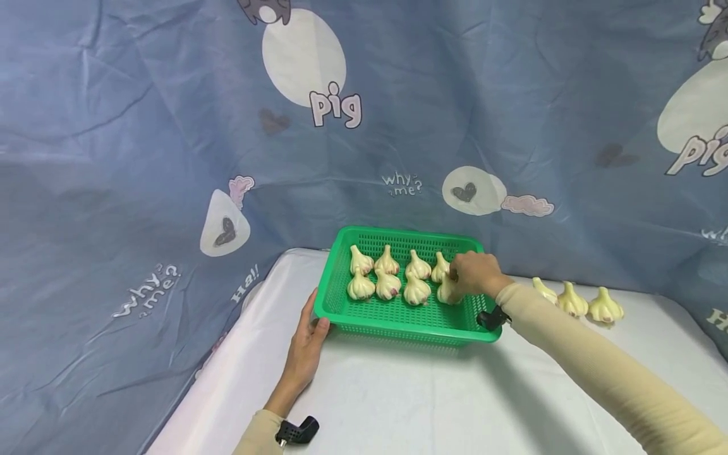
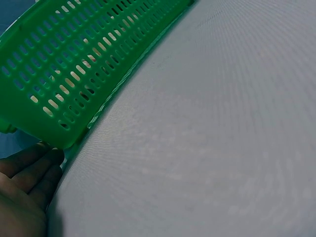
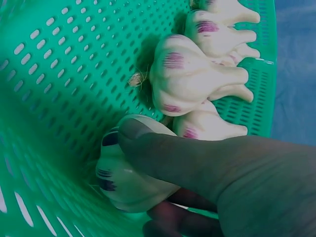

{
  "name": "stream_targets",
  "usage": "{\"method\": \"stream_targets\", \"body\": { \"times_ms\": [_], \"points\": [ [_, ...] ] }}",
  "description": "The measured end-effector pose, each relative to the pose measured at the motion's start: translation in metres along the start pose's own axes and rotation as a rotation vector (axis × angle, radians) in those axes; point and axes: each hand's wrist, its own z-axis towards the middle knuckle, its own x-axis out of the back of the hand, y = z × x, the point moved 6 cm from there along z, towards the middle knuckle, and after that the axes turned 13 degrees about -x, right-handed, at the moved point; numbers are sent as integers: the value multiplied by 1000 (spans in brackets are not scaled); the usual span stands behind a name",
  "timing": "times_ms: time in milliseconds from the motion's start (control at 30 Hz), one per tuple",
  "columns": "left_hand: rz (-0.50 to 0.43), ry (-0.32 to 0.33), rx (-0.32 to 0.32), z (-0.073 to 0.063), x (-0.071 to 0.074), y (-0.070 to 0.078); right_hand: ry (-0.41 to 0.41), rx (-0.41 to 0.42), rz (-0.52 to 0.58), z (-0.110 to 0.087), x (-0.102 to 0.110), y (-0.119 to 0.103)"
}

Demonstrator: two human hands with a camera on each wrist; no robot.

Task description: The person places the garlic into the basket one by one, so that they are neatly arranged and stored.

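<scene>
A green plastic basket (image 1: 392, 325) with slotted walls stands on the white table, holding two rows of garlic bulbs (image 1: 417, 289). Inside its right part, my right hand (image 1: 476, 273) grips a garlic bulb (image 3: 133, 182), thumb across the top and fingers beneath, close to the basket wall. Other garlic bulbs (image 3: 192, 74) lie beside it, necks pointing to the far side. At the basket's front left corner, my left hand (image 1: 307, 346) rests against the outside, its fingers (image 2: 37, 170) extended and touching the wall low down. Part of the gripped bulb is hidden by the right hand.
Three garlic bulbs (image 1: 573, 300) sit on the white tabletop (image 1: 398, 398) right of the basket, partly behind the right forearm. A blue printed cloth (image 1: 398, 126) hangs behind the table and along its left side.
</scene>
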Motion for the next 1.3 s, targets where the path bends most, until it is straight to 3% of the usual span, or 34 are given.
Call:
{"method": "stream_targets", "body": {
  "times_ms": [533, 1300],
  "points": [
    [3, -4, 24, 1, 1, 0, -3, -22, -29, 2, -1, -1],
    [3, -4, 33, -2, 1, -1, -42, -13, 30, -8, 3, -5]
  ]
}}
